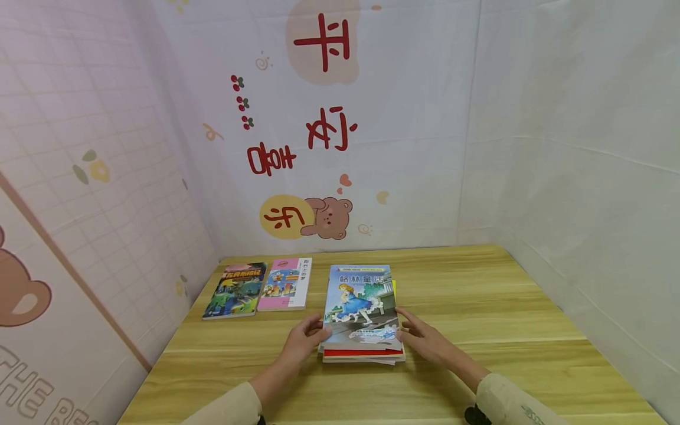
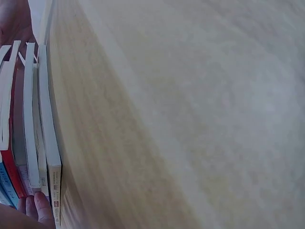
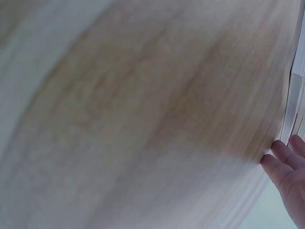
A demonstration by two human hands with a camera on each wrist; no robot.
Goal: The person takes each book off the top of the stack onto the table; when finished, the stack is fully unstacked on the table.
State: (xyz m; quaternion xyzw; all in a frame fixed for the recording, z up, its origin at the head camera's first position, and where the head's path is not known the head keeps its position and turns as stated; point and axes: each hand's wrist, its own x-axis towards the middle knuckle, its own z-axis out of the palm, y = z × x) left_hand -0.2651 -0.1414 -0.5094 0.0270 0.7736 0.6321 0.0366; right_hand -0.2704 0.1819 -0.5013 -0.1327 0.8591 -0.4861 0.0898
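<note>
A stack of several books stands between my two hands in the head view. Its top book [image 1: 363, 304] has a blue cover with a girl in a blue dress, and a red-edged book [image 1: 363, 354] shows beneath. My left hand [image 1: 304, 339] touches the stack's left side. On the opposite side my right hand [image 1: 425, 340] has its fingers against the edges. The left wrist view shows uneven book edges [image 2: 31, 124] with left fingertips [image 2: 43, 205] against them. In the right wrist view, extended right fingers [image 3: 281, 160] reach the lowest edges by the tabletop.
Left of the stack, a pink-and-white book [image 1: 284, 286] and a dark green illustrated book [image 1: 236, 292] lie flat side by side. The wooden table [image 1: 467, 289] is bordered by white printed cloth walls [image 1: 409, 147] at the back and both sides.
</note>
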